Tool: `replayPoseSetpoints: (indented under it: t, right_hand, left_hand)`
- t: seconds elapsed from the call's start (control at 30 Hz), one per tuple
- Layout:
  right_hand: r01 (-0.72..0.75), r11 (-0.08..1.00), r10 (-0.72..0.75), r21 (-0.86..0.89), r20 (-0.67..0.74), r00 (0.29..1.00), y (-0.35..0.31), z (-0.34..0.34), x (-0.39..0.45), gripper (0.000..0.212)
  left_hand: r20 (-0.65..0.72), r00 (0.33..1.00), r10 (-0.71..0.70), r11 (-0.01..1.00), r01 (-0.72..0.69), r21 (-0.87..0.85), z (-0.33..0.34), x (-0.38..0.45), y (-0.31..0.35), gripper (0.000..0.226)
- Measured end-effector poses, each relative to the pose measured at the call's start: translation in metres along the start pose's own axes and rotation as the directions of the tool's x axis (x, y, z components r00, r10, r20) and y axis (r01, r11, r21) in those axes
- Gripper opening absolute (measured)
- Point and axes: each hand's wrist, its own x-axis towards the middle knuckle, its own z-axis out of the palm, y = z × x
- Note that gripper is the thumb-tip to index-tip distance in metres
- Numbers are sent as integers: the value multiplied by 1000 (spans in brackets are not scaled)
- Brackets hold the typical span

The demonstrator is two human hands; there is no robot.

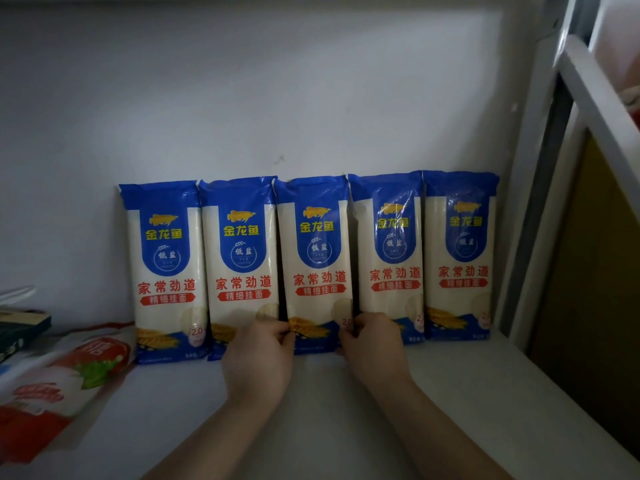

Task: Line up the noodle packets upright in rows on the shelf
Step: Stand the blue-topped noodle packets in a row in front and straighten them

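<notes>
Progress: five noodle packets stood upright against the back wall (242,98) of the shelf (346,410), one row looked basically done (maybe just squaring up left).
Middle packet (313,265): centre of the row.
Left hand (258,355): pinched its lower left edge.
Right hand (372,344): pinched the lower right edge.

White shelf (433,393) — five upright noodle packets (317,265), red-white bag (62,379).

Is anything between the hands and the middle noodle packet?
No. The left hand and right hand already pinch the bottom corners of the middle noodle packet, which stands against the wall.
</notes>
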Motion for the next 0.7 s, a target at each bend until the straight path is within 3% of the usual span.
replayPoseSetpoints:
  t: [0.13, 0.2, 0.3, 0.4, 0.5, 0.6, 0.7]
  right_hand:
    - [-13, 1000, 15, -28, 56, 998, -10, -24, -1, 22]
    - [-1, 1000, 0, -27, -34, 999, -17, -49, 2, 19]
    - [-28, 980, -9, -197, -188, 982, -18, -88, 11, 13]
    - [-138, 945, 114, -296, -98, 989, -8, -106, 19, 12]
    - [-193, 941, 208, -280, 27, 978, 1, -100, 20, 18]
    - [-161, 936, 189, -313, 60, 980, 5, -92, 20, 31]
    - [-135, 909, 185, -394, 92, 978, 3, -91, 20, 30]
  left_hand:
    - [-12, 1000, 1, 1000, -1, -19, 2, 0, -4, 18]
    - [-11, 1000, -5, 1000, 5, -23, 3, 0, -6, 19]
    - [0, 1000, -20, 1000, 20, 9, 0, 0, -3, 16]
    - [53, 998, 23, 989, -30, 143, -8, 0, 0, 17]
    - [71, 982, 174, 967, -184, 174, -12, -7, 16, 16]
    - [128, 954, 273, 947, -290, 141, -6, -17, 35, 17]
    - [213, 934, 286, 920, -330, 211, 3, -17, 35, 18]
